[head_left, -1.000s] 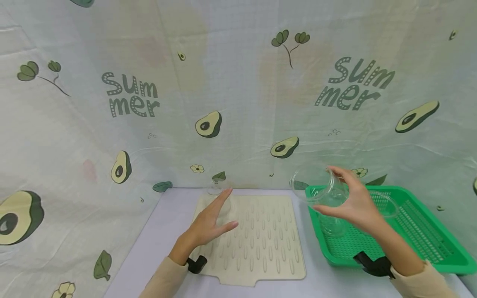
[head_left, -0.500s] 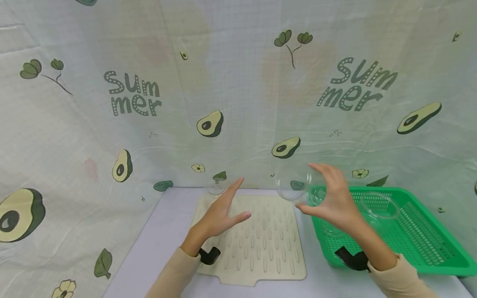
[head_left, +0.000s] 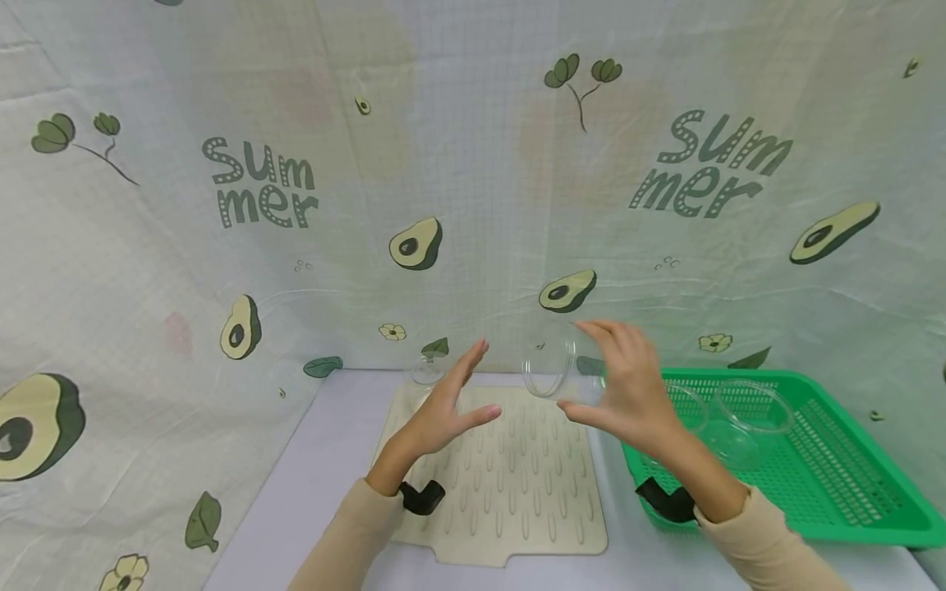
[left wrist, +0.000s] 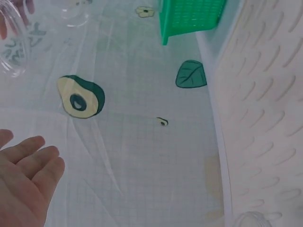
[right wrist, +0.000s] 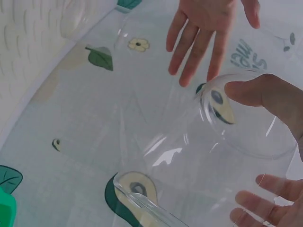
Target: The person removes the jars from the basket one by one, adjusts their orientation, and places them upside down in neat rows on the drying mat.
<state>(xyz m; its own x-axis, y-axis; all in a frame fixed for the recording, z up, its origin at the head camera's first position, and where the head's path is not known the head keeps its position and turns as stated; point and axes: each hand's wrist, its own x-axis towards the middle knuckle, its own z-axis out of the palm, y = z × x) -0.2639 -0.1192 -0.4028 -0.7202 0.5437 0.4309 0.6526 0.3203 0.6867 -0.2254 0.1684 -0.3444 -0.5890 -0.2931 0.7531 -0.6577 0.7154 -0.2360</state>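
Clear, round-rimmed transparent vessel (head_left: 548, 363) found raised in the right hand (head_left: 628, 377)

The right hand grasped the vessel, thumb on one side and fingers on the other. The vessel lay tilted on its side in the air, its round rim turned toward the left hand. In the head view it appeared in front of the far right part of a cream, rectangular mat with raised oval ribs (head_left: 517, 484).

The left hand (head_left: 445, 414) was released: fingers extended, thumb spread, nothing held. It was near the vessel but apart from it.

A second clear transparent piece (head_left: 428, 371) stood at the mat's far left corner, partly behind the left hand; its full form could not be made out. To the right, a green perforated plastic basket (head_left: 875, 431) contained further clear round-rimmed vessels (head_left: 752, 417), one partly hidden by the right arm.

Mat and basket rested on a pale lavender-white table surface (head_left: 288, 501). Behind hung a whitish cloth printed with avocados and "summer" lettering (head_left: 473, 164). Both sleeves (head_left: 362, 525) were beige.
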